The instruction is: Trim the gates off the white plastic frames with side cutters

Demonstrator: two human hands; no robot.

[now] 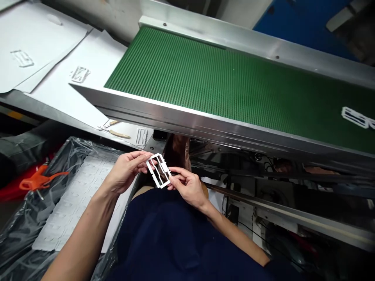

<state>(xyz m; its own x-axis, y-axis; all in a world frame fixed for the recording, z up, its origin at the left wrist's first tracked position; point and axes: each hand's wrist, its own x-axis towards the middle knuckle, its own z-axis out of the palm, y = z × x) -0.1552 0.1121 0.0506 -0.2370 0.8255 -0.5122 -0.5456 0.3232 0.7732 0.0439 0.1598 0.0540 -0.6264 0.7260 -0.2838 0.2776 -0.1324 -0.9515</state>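
The left hand [125,171] and right hand [187,187] both grip a white die-cut frame [164,171] firmly between fingers and thumb, holding it in the air above the person's lap. A green conveyor belt [222,89] runs beyond the grip, and a stack of die-cut sheets [73,203] lies to its left. Squeezing too hard could bend the narrow bars; a loose pinch could drop the frame.

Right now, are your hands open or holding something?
Left hand: closed, holding the white cut-out frame.
Right hand: closed, holding the same frame.
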